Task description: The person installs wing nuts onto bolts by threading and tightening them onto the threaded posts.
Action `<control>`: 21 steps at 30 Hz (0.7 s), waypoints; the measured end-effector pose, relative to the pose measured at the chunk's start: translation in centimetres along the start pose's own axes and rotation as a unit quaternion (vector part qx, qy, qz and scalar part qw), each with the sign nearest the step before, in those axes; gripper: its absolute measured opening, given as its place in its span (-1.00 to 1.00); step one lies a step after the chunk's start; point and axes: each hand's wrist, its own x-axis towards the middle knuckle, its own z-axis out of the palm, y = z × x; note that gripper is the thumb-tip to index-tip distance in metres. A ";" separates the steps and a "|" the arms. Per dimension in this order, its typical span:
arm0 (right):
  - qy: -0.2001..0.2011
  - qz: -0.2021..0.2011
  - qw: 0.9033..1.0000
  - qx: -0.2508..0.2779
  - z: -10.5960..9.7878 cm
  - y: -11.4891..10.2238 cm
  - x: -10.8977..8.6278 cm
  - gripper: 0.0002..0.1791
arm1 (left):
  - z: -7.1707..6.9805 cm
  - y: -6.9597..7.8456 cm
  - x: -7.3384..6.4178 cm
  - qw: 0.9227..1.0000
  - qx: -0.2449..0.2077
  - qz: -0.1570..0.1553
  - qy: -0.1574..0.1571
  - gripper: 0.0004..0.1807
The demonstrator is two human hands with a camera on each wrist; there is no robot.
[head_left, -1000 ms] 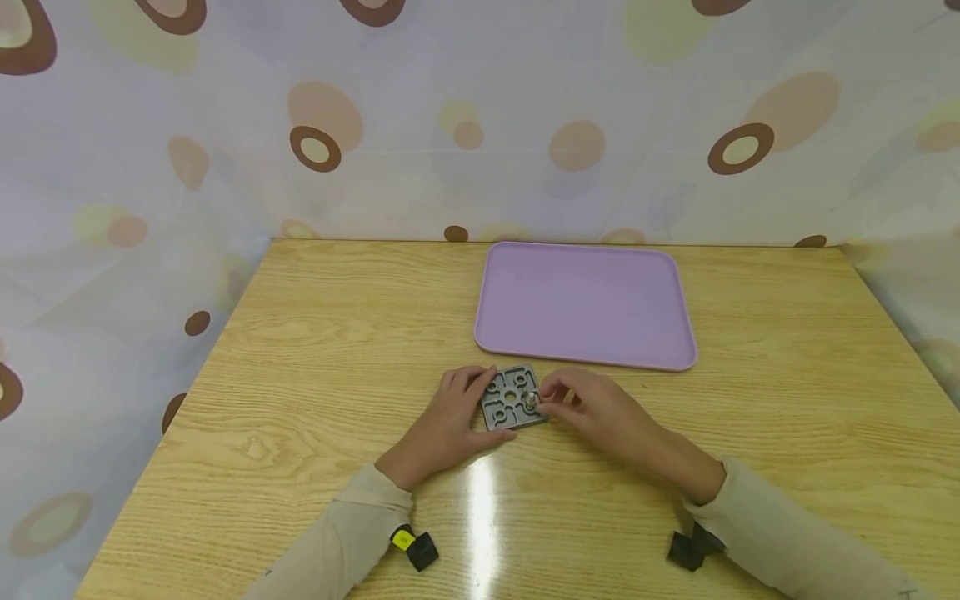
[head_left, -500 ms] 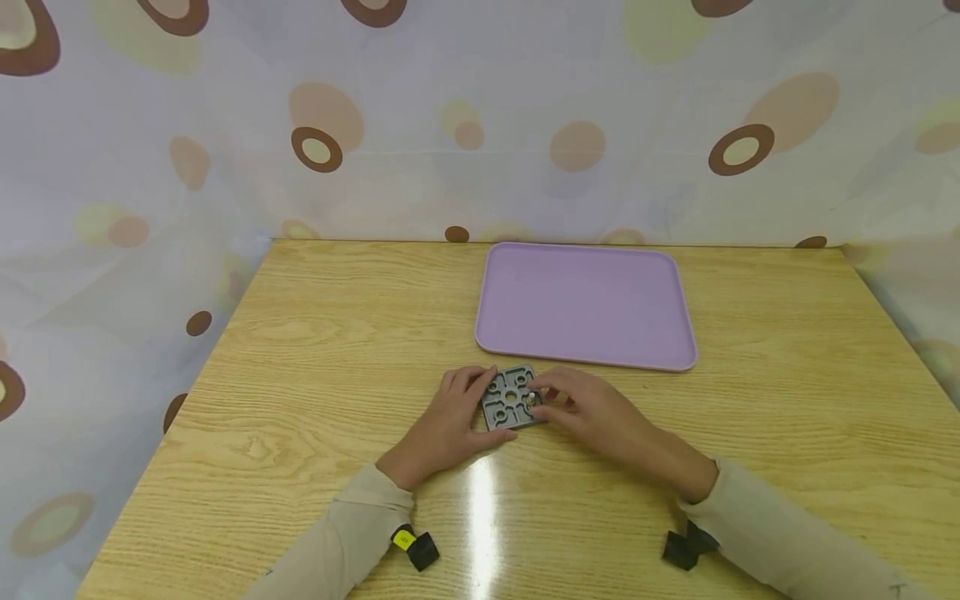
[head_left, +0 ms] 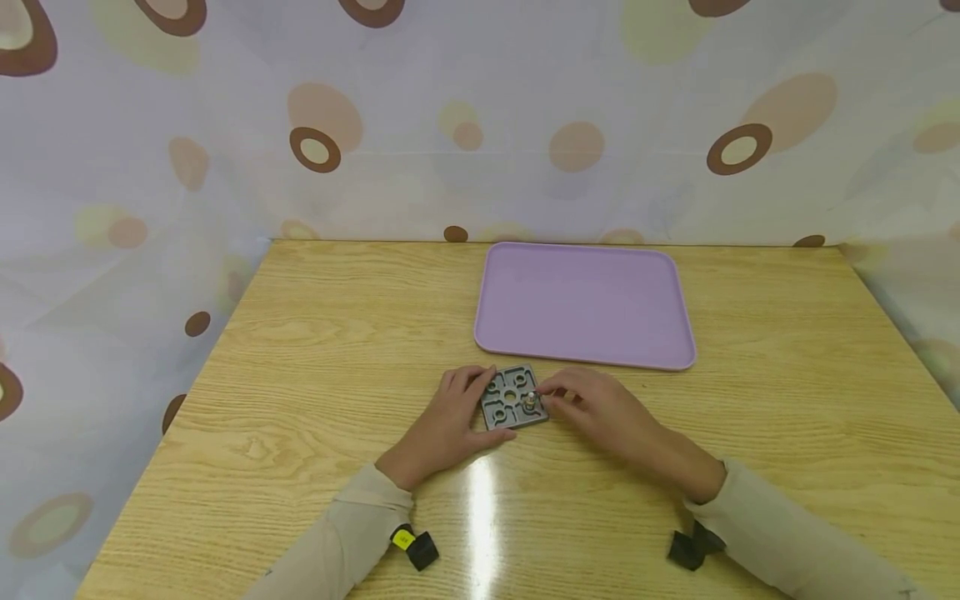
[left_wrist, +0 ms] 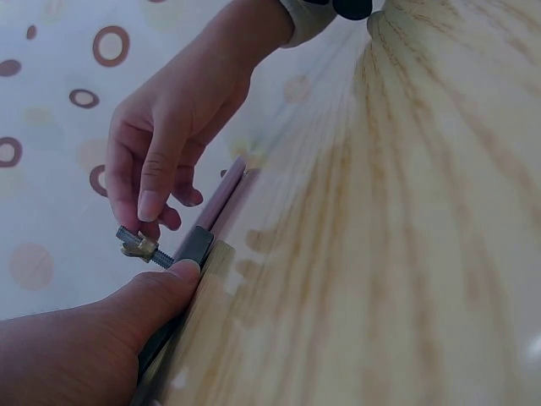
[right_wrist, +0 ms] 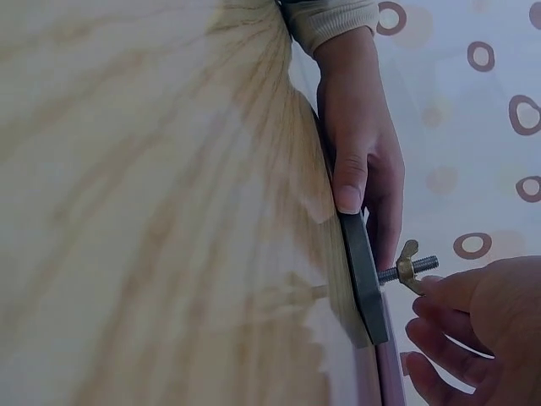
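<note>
A square grey plate (head_left: 501, 414) with round holes and grooves lies on the table. From its right side a threaded bolt (right_wrist: 427, 263) stands upright, with a brass wing nut (right_wrist: 407, 269) partway along its thread. My left hand (head_left: 444, 427) holds the plate steady, fingers at its upper left corner and thumb along the near edge. My right hand (head_left: 600, 410) is at the wing nut, thumb and index fingertips pinching one wing in the right wrist view. Its other fingers are loosely bent beside the bolt.
Behind the plate lies a purple tray (head_left: 585, 304), its near edge close to the right hand. The wooden table (head_left: 337, 333) extends to both sides. A patterned cloth (head_left: 420, 192) hangs along the back and sides.
The right fingers reached forward around the wing nut half a second ago, then drew back to the right with fingertips together. The left hand and plate stayed in place.
</note>
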 end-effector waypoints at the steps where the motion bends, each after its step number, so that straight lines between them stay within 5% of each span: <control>1: 0.002 0.000 1.000 -0.003 0.0 0.0 0.0 -0.82 | 0.0 0.0 0.0 1.000 -0.001 -0.001 -0.001 0.00; 21: -0.004 -0.001 1.000 0.028 0.5 0.2 -0.1 -0.82 | -0.1 0.1 0.0 1.000 -0.008 -0.006 -0.004 0.00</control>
